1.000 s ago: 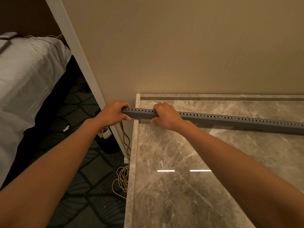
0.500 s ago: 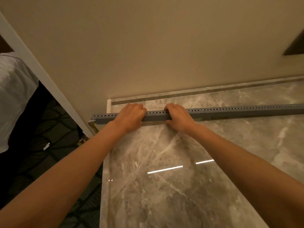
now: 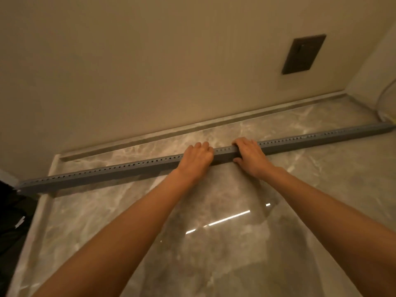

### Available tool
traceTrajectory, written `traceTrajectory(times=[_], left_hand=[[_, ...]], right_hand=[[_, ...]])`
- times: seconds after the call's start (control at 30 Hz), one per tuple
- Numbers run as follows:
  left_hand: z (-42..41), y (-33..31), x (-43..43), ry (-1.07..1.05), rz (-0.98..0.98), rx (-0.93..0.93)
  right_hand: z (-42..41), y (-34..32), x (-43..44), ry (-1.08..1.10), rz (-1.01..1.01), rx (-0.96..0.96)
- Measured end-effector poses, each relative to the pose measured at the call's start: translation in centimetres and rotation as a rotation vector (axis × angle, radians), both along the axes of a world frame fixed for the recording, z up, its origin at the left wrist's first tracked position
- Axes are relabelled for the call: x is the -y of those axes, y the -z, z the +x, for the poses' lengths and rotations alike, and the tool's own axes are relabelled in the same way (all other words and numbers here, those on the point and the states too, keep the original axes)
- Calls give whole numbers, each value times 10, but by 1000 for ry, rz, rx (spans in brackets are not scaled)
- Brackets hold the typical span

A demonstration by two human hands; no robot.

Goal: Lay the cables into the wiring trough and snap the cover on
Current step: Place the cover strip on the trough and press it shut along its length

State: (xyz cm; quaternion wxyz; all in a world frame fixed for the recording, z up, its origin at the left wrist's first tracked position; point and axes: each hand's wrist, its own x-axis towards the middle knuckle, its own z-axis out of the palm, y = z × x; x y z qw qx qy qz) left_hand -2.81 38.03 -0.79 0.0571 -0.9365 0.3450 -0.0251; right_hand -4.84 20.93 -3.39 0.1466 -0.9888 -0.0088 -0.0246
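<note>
**One head camera, looking down and forward**

There is a single view, worn on the person's head. It faces forward and down over both forearms, which enter from the bottom edge and reach toward the wall (image 3: 150, 67). The wide lens bends straight lines, and the surface (image 3: 214, 254) fills the lower half, close below the camera. The left hand (image 3: 196, 159) and right hand (image 3: 249, 156) sit near the centre of the frame, at arm's reach. The horizon is tilted, rising to the right. No second view shares the scene.
</note>
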Motion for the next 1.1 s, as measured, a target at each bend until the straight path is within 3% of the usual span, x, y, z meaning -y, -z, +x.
traceTrajectory(times=[0.2, 0.37, 0.67, 0.83, 0.93, 1.1], left_hand=[[-5, 4, 97, -42, -54, -53], [-1, -4, 125, -127, 107, -65], [10, -8, 150, -326, 199, -250], [21, -5, 166, -329, 69, -247], [21, -1, 183, -261, -56, -216], [28, 3, 204, -290, -78, -198]], right_hand=[[4, -2, 99, -29, 92, -106], [5, -6, 155, -13, 148, -141], [8, -3, 201, 118, -29, -44], [7, -1, 217, 205, -36, -4], [11, 1, 222, 136, -1, -16], [28, -5, 232, -6, -52, -110]])
